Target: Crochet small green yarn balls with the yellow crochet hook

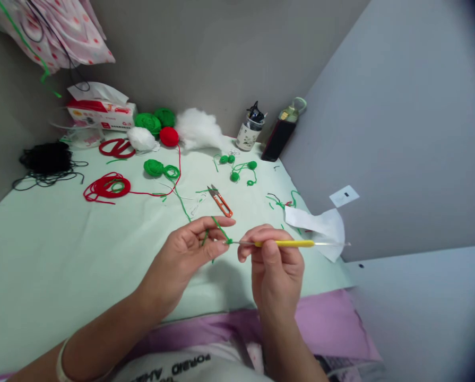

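Note:
My right hand (275,260) is closed on a crochet hook with a yellow handle (285,243), held level, its metal tip pointing left into a small green yarn knot (230,241). My left hand (189,249) pinches a strand of green yarn (219,228) that runs over its fingers to the hook's tip. Both hands hover above the pale green table cover (62,254), close to its near edge.
Orange-handled snips (220,201) lie just beyond my hands. Farther back are green yarn coils (161,170), red cord (106,187), black cord (46,159), yarn balls, white stuffing (199,130), a tissue box (102,112), a cup (249,132) and a bottle (283,132). White paper (320,225) lies at right.

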{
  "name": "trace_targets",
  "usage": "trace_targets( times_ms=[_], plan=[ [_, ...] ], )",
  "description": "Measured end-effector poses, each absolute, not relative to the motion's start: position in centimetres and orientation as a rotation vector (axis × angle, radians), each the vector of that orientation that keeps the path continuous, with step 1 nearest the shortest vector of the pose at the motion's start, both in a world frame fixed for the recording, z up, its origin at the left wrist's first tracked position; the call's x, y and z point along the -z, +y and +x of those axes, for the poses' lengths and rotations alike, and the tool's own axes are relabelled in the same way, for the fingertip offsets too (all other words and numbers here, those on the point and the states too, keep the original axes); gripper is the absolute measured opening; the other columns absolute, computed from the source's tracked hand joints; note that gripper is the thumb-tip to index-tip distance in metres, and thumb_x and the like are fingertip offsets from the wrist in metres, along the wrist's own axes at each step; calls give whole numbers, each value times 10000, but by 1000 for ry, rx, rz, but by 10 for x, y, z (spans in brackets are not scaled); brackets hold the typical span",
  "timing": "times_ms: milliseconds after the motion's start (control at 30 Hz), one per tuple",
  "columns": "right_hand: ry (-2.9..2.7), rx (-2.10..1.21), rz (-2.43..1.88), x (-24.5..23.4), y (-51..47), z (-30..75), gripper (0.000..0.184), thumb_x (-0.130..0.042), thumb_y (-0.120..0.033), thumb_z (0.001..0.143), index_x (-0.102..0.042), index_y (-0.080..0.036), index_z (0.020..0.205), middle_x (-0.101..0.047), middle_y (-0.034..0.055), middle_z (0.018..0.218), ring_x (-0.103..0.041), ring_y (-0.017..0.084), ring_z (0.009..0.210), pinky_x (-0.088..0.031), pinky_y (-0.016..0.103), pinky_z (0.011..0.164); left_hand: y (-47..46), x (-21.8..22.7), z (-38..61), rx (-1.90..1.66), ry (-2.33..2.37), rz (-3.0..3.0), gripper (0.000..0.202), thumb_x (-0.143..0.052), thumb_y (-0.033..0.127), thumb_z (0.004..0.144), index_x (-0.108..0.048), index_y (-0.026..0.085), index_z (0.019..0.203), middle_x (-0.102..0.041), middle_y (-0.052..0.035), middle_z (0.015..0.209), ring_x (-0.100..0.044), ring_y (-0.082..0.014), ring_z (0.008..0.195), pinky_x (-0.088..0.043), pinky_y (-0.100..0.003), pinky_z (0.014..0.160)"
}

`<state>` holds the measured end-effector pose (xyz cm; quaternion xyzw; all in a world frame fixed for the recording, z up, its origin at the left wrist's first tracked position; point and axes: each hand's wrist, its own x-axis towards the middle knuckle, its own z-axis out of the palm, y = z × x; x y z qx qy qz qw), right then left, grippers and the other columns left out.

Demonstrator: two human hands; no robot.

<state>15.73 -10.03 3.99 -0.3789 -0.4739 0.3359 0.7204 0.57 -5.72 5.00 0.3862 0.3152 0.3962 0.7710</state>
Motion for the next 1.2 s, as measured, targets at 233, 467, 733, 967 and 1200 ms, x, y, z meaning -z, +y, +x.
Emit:
trace_targets(
  times_ms=[233,467,733,967,1200],
  plan=[
    [-1147,-626,-880,-31,-97,153,198,-600,-205,1021,-787,-268,1042,-783,38,1006,-707,150,838,-590,297,700,-59,-48,8,-843,654,845,248,-841,308,834,-816,305,1081,-645,18,855,-589,-125,862,-450,-239,837],
    [-1239,-530,-950,-33,-99,154,211,-593,-161,1011,-778,-259,1037,-764,36,962,-708,159,840,-604,313,712,-55,-48,6,-837,771,893,256,-817,386,849,-822,299,1090,-703,1,927,-558,-147,872,-417,-264,801],
    [-1549,-25,-1063,-23,-107,158,380,-640,-53,945,-747,-289,1223,-735,75,1099,-709,193,980,-609,345,789,-54,-48,11,-775,714,699,413,-868,333,800,-797,264,1201,-529,37,729,-396,-80,653,-317,-216,609],
    [-1080,-565,-949,-31,-100,162,180,-635,-192,990,-800,-263,987,-722,13,859,-659,128,696,-544,299,659,-49,-46,5,-775,775,728,325,-861,344,796,-832,255,1108,-541,12,752,-374,-90,660,-232,-219,544],
    [-978,-822,-927,-34,-96,163,177,-645,-311,985,-792,-235,924,-685,15,787,-633,128,636,-540,281,600,-54,-45,9,-850,771,809,344,-851,310,813,-810,306,1154,-595,25,825,-508,-106,781,-391,-209,712]
  ],
)
